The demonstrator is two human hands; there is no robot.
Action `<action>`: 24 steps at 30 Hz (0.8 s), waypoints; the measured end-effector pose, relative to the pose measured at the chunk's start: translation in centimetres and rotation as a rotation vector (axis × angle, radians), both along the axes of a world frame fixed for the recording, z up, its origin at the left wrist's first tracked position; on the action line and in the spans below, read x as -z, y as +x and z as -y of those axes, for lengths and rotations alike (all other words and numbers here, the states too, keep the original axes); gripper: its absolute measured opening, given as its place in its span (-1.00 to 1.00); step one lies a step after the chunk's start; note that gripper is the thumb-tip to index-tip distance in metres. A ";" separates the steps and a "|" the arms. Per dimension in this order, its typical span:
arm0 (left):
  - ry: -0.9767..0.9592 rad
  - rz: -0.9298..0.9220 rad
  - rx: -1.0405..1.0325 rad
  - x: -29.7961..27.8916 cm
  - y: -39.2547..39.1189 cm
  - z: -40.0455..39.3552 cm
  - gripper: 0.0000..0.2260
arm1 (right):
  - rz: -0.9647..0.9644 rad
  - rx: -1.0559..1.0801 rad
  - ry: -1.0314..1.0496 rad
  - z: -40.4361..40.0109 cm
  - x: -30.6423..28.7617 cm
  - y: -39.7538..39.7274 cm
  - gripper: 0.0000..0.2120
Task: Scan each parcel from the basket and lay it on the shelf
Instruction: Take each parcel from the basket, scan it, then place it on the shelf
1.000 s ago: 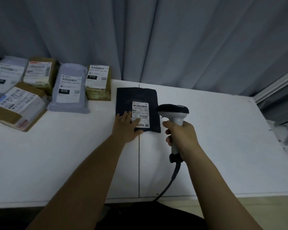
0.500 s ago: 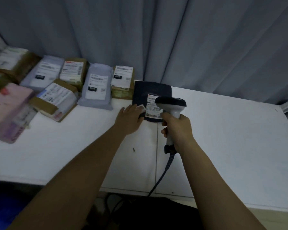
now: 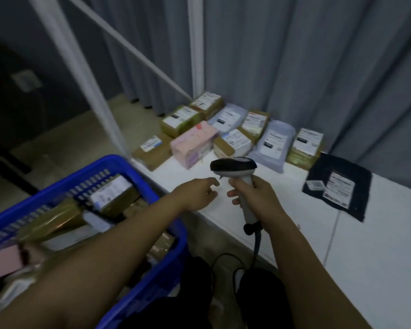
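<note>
- A grey handheld barcode scanner with a black head (image 3: 234, 166) is gripped round its handle by the right hand (image 3: 254, 195), with its black cable (image 3: 255, 243) hanging down past the table edge.
- The left hand (image 3: 195, 194) is held above the near edge of the white table (image 3: 365, 245), fingers loosely relaxed and nothing grasped.
- A flat black plastic mailer bag with white labels (image 3: 337, 186) is laid on the table to the right of the scanner, apart from both hands.
- A row of scanned parcels is seen along the back of the table against the grey curtain (image 3: 318, 67): brown cardboard boxes with white labels (image 3: 306, 146), pale lilac plastic mailers (image 3: 272, 146) and a pink wrapped box (image 3: 195, 143).
- A blue plastic slotted basket (image 3: 119, 167) is placed at the left, beside the table and below the left forearm; brown taped parcels (image 3: 112, 193) are held inside it.
- White metal frame poles (image 3: 81, 74) are seen rising behind the basket.
- The picture is motion-blurred, so label text cannot be read.
</note>
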State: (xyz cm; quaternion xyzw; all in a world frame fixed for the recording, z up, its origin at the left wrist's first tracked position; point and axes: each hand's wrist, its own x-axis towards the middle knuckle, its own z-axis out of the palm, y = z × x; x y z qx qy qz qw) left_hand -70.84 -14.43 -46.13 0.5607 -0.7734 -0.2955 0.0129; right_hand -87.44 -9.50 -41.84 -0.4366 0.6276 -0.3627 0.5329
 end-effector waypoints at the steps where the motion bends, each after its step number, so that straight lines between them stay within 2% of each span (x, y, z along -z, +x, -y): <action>1: -0.015 -0.035 -0.055 -0.4 2.0 -0.9 -0.68 | 0.011 -0.045 0.006 -0.5 0.1 1.7 -0.86; 4: -0.085 -0.139 -0.244 -1.5 7.8 -4.0 -0.74 | 0.048 -0.124 0.009 -2.1 0.8 6.9 -0.85; 9: -0.204 -0.275 -0.557 -1.1 17.3 -11.0 -0.78 | -0.049 -0.240 -0.125 -5.0 1.8 14.6 -0.94; 11: -0.192 -0.292 -0.660 -0.9 21.1 -14.7 -0.79 | -0.079 -0.308 -0.156 -6.1 1.9 17.5 -0.94; 13: -0.197 -0.250 -0.744 -0.6 24.5 -18.2 -0.78 | -0.010 -0.376 -0.119 -7.1 2.0 20.2 -0.93; 17: -0.206 -0.288 -0.973 1.0 29.9 -25.8 -0.85 | -0.088 -0.672 -0.029 -9.6 2.2 26.2 -0.81; 19: -0.195 -0.374 -0.984 2.6 30.6 -28.5 -0.92 | -0.146 -0.783 -0.022 -11.0 2.5 28.5 -0.71; 21: -0.119 -0.406 -0.946 4.3 30.1 -30.0 -0.81 | -0.170 -0.826 -0.021 -12.3 3.1 30.4 -0.66; 24: -0.037 -0.191 -0.748 6.1 27.8 -30.3 -0.38 | -0.193 -0.826 0.017 -13.5 3.7 31.5 -0.64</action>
